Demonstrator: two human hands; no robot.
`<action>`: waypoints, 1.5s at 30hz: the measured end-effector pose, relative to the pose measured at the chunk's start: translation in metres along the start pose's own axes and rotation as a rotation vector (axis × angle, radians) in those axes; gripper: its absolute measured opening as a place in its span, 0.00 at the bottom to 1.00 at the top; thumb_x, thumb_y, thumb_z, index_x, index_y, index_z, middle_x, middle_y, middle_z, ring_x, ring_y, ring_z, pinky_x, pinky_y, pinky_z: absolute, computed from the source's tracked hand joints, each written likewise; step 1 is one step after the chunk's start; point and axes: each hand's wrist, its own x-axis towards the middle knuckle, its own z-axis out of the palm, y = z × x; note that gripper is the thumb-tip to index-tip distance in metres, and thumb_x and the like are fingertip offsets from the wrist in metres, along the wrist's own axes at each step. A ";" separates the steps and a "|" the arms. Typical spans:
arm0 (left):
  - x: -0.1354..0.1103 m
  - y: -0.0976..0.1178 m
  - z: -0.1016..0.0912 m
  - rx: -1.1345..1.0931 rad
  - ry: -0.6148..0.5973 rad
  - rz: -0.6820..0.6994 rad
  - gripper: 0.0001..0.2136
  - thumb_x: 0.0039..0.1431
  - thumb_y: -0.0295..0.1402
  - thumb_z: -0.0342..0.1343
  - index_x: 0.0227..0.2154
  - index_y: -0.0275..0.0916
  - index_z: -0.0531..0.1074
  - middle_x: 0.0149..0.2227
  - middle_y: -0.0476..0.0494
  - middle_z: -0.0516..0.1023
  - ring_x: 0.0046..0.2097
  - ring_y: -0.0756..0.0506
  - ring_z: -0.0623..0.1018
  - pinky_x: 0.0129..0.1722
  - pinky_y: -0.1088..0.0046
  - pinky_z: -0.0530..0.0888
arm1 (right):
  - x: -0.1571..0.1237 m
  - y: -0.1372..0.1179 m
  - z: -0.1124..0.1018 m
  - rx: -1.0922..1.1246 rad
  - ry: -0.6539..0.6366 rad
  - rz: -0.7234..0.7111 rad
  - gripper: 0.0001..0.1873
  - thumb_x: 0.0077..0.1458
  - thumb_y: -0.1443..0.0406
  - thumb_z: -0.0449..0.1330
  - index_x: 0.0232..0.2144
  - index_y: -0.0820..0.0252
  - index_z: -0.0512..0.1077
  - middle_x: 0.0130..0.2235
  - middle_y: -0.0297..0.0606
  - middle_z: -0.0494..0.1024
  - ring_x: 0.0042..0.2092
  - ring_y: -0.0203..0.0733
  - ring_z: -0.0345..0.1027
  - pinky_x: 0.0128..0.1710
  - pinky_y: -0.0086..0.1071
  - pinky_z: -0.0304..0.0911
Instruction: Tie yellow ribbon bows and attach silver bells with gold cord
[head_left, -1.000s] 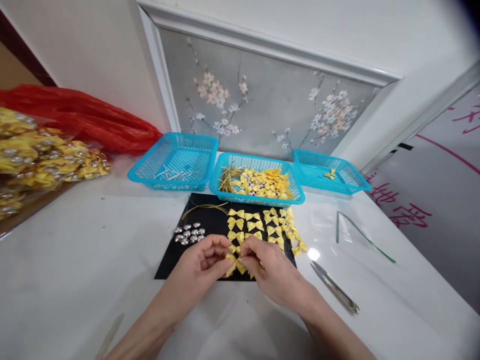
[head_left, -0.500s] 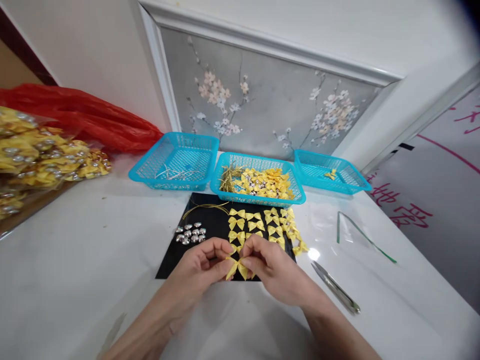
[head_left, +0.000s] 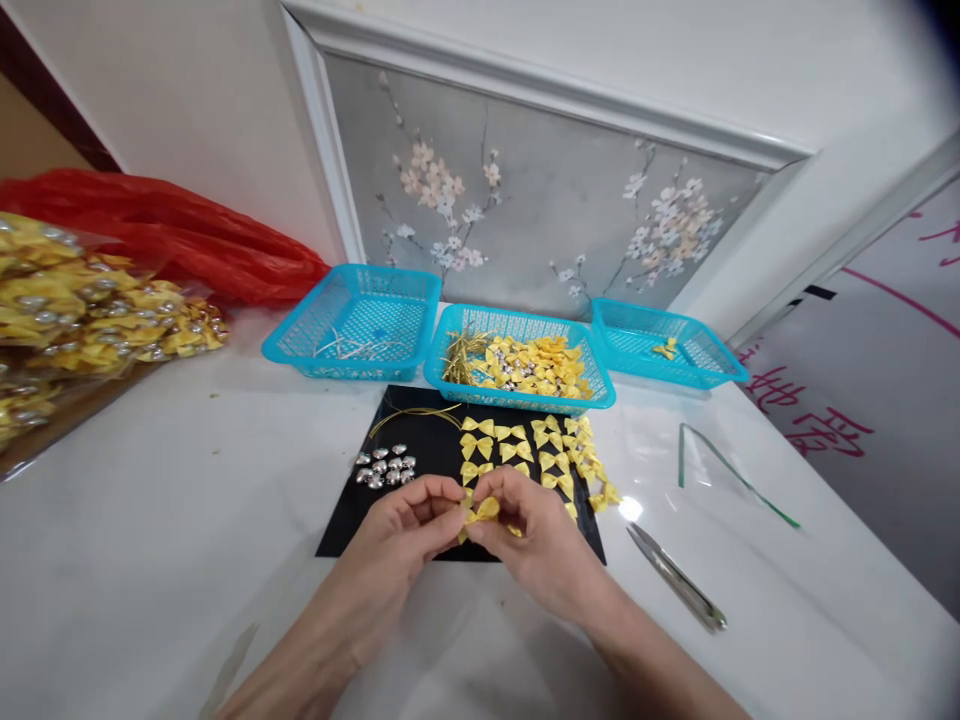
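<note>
Between my two hands, over the near part of a black mat (head_left: 341, 530), is a small yellow ribbon bow (head_left: 486, 510). My left hand (head_left: 416, 520) pinches its left side with thumb and fingers. From the right, my right hand (head_left: 529, 525) grips the same bow, fingers closed round it. Rows of yellow bows (head_left: 478, 447) lie on the mat just beyond my hands. Silver beads (head_left: 386, 467) sit in a cluster to the left, with thin gold wires (head_left: 412, 412) behind them. My fingers hide part of the held bow.
Blue baskets stand along the wall: the left basket (head_left: 345, 370) holds white strips, the middle basket (head_left: 525, 402) gold ties and bows, the right basket (head_left: 667, 378) one bow. Metal snips (head_left: 675, 577) and a green strip (head_left: 739, 475) lie right. Bagged bows (head_left: 97, 310) are at left.
The bow between my hands has turned and its tails no longer hang toward me. My right fingers have shifted on it. The view has moved slightly.
</note>
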 end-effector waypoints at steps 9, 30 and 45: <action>0.000 0.003 0.000 0.131 0.122 0.039 0.07 0.54 0.36 0.61 0.34 0.41 0.75 0.30 0.52 0.77 0.33 0.51 0.74 0.34 0.78 0.70 | 0.006 -0.007 -0.017 0.142 -0.070 0.068 0.05 0.53 0.65 0.59 0.34 0.59 0.69 0.27 0.29 0.70 0.29 0.32 0.62 0.29 0.26 0.56; 0.003 0.006 -0.008 0.352 0.102 0.135 0.14 0.51 0.36 0.62 0.40 0.41 0.72 0.35 0.47 0.78 0.37 0.47 0.76 0.37 0.72 0.72 | 0.008 0.001 -0.023 -0.064 -0.029 0.083 0.05 0.54 0.65 0.56 0.29 0.60 0.71 0.24 0.30 0.69 0.25 0.32 0.60 0.26 0.27 0.54; 0.002 0.008 -0.011 0.419 0.300 0.281 0.09 0.56 0.39 0.57 0.37 0.43 0.73 0.40 0.48 0.77 0.41 0.45 0.76 0.39 0.72 0.73 | 0.003 -0.004 -0.006 -0.528 0.048 0.086 0.10 0.51 0.73 0.56 0.25 0.58 0.75 0.31 0.38 0.76 0.30 0.41 0.67 0.29 0.32 0.54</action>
